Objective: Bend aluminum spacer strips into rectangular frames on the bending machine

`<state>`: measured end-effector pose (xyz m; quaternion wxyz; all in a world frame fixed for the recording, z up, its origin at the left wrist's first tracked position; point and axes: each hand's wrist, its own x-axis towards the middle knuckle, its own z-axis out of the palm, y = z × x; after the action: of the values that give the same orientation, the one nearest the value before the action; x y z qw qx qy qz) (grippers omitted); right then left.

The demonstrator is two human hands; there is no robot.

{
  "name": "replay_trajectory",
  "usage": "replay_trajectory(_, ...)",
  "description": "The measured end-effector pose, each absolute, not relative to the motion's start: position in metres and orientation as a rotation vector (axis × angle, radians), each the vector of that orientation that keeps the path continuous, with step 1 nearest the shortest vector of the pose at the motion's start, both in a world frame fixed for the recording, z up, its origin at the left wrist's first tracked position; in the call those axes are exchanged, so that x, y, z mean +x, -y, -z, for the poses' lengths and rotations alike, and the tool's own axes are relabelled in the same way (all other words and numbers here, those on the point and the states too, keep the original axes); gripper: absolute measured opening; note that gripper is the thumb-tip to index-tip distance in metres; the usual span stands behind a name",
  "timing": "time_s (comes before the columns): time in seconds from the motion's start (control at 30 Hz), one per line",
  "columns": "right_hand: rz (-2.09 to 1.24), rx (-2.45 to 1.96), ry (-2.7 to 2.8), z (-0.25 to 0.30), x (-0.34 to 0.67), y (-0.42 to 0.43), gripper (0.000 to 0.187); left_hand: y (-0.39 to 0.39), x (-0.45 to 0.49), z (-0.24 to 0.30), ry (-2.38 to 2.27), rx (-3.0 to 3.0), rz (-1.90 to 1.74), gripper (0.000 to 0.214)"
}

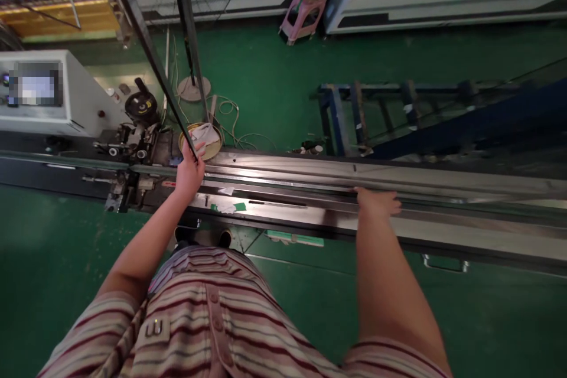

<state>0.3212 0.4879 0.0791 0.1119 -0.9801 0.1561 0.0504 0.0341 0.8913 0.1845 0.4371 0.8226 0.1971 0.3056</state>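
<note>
My left hand point(190, 174) is closed around the lower end of a long dark bar point(153, 59) that slants up to the top left. Its fingertips sit beside a round yellow-rimmed container point(213, 150) with a white cloth point(204, 133) in it. My right hand point(377, 202) lies over the long metal bed point(328, 218), fingers apart, and its thumb side reaches a thin metal strip point(283, 183) running along the bed. Whether the thumb touches the strip cannot be made out. White and green scraps point(228, 208) lie between my hands.
At left are a control box point(88, 94) with a screen and a clamp mechanism point(133, 144). Behind the bed stand a pole point(188, 23) on a round base, loose cables point(230, 112), a blue frame point(339, 121) and a pink stool point(303, 15). A drawer handle point(445, 266) juts from the front.
</note>
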Motion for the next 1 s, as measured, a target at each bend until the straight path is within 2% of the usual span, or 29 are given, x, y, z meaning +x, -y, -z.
replay_trajectory(0.1,-0.204,-2.849,-0.521,-0.074,0.288,-0.516,0.066,-0.924,0.010,-0.187,-0.596,2.147,-0.801,0.081)
replay_trajectory(0.27,0.089,-2.928,-0.114,-0.067,0.231,-0.566,0.050,-0.987,-0.033,-0.191,-0.727,2.231,-0.791,0.081)
replay_trajectory(0.77,0.107,-3.106,0.358,-0.062,0.122,-0.750,0.056,-1.181,-0.167,-0.188,-0.826,2.205,-0.856,0.078)
replay_trajectory(1.0,0.024,-2.724,0.645,-0.051,0.081,-0.777,0.045,-1.267,-0.224,-0.196,-0.916,2.200,-0.889,0.080)
